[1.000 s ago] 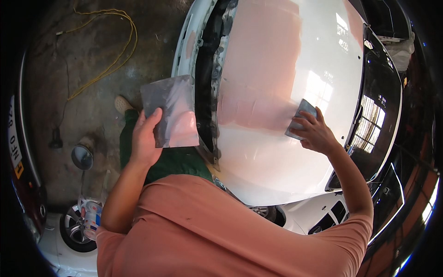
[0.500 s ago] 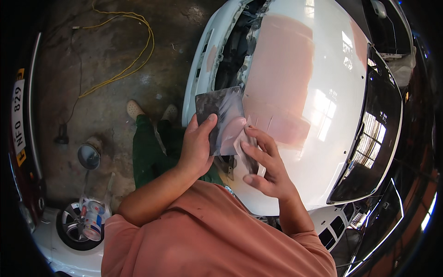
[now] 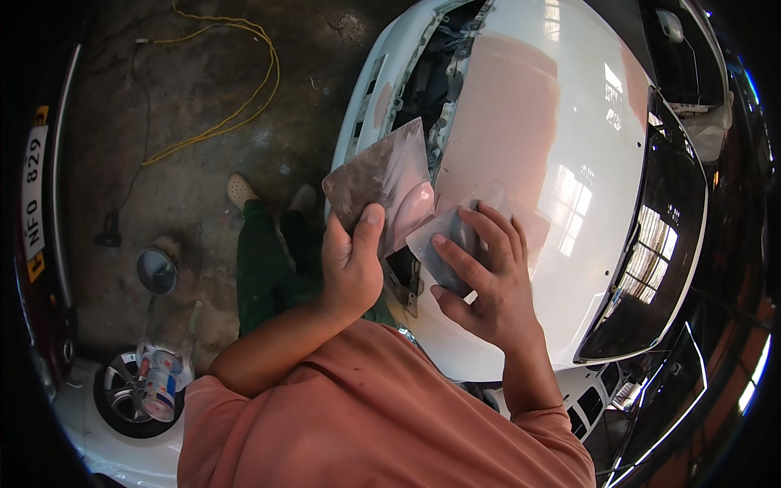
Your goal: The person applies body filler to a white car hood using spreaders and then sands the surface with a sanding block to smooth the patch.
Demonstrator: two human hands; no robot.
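My left hand [image 3: 352, 264] grips the lower edge of a flat, dark mixing board [image 3: 362, 179], thumb on top. A glossy mound of pink body filler [image 3: 413, 210] lies on the board's right side, with pale smears above it. Just right of the board, my right hand [image 3: 496, 272] holds a thin grey filler spreader [image 3: 435, 232], fingers laid across its face. The spreader's left edge is close to the board; whether they touch, I cannot tell. Both hands are over the front of a white car [image 3: 582, 281], whose hood bears a broad, dull pink patch [image 3: 503, 106].
An uncovered gap [image 3: 443, 73] shows parts at the car's front. Yellow cord [image 3: 272, 73] loops over the concrete floor at far left. A metal bucket [image 3: 157, 270] stands left of my legs. A container [image 3: 160, 394] sits by another car's wheel [image 3: 122, 390]. A dark red vehicle [image 3: 53, 317] borders the left.
The spreader has turned flatter and moved right, off the filler mound, with my right hand. The board has tilted, its upper left corner swinging left and down.
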